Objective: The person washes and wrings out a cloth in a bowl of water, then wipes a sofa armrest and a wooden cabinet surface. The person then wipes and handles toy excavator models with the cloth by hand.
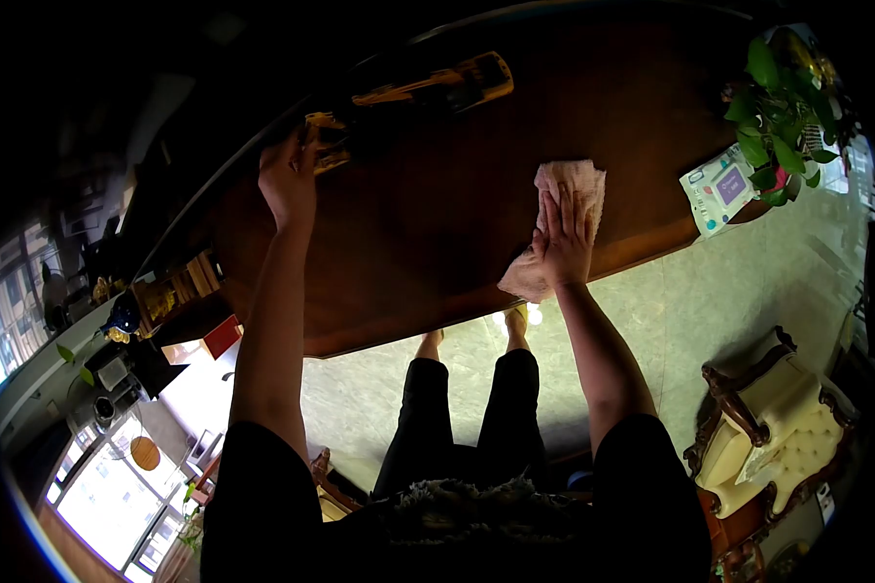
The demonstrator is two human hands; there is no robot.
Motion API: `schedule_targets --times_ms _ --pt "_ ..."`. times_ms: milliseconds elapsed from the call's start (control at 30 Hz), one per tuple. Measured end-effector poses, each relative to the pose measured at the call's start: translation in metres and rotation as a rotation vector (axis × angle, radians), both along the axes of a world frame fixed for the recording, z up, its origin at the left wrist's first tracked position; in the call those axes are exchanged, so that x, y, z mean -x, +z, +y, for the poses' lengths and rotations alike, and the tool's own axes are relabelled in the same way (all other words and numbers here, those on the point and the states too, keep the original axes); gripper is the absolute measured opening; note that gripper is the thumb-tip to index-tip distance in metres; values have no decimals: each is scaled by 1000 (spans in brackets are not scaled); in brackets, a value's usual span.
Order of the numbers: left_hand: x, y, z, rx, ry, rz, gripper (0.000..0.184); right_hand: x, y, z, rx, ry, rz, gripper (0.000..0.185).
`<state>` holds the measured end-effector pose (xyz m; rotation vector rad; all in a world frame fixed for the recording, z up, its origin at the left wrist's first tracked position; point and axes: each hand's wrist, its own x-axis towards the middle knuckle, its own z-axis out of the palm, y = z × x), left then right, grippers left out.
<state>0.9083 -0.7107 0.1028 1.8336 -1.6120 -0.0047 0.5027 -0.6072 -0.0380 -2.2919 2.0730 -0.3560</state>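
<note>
My right hand (pixel 566 246) lies flat, fingers stretched out, on a pale pink cloth (pixel 576 177) near the front edge of a dark wooden desk (pixel 428 233). The cloth is crumpled and reaches the desk edge below my palm. Towards the far left edge, my left hand (pixel 290 187) is closed, its bent fingers at the yellow end piece (pixel 329 141) of a toy excavator. The excavator's yellow body (pixel 484 80) and arm stretch to the right across the back of the desk. Shadow hides much of that model and the exact grip.
At the desk's right end are a leafy green plant (pixel 773 117) and a white printed packet (pixel 717 189). A tufted cream armchair (pixel 783 432) with carved wood stands at the lower right. Wooden box-like items (pixel 180 289) sit at the left end. Pale floor (pixel 642 301) lies before the desk.
</note>
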Motion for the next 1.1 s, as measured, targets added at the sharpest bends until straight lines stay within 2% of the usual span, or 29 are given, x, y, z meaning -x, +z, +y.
schedule_targets --times_ms 67,100,167,200,267,300,400,433,500,600,633,700,833,900,933,1000,1100 --pt "16 5 11 21 161 52 25 1 2 0 -13 -3 3 67" --pt "22 5 19 18 158 50 25 1 3 0 -22 -6 6 67" --pt "34 6 34 245 48 -434 24 2 4 0 -47 -10 13 67" --pt "47 8 38 243 44 -435 24 2 5 -1 -59 -10 13 67" --pt "85 7 42 259 -345 -472 23 3 7 -2 -66 4 0 69" --pt "111 24 32 192 -437 -372 23 4 8 -1 -69 3 -1 69" --pt "152 29 -11 125 -298 -547 42 4 9 -2 -77 5 -29 70" --pt "159 26 -25 123 -302 -549 42 5 8 -1 -80 2 -32 70" --pt "170 16 -51 90 -175 -821 49 5 12 -2 -38 -4 -16 70" --pt "175 4 -72 57 -166 -970 40 7 12 -3 -58 3 -38 71" --pt "176 1 -78 56 -166 -972 40 8 11 -3 -78 11 -58 72" --pt "183 11 -87 -266 -144 -921 27 8 12 -3 -70 19 -58 72" --pt "171 10 -100 -173 -185 -829 15 9 13 -3 -57 21 -91 72" --pt "165 11 -104 -372 -216 -678 27 10 13 -2 -57 21 -98 72" --pt "165 9 -101 -374 -214 -675 27 9 13 -2 -44 18 -78 74" --pt "164 9 -96 -193 -266 -599 13 7 14 -2 -29 23 -56 75" --pt "166 12 -87 -216 -294 -514 14 6 13 -1 -33 19 -52 76"
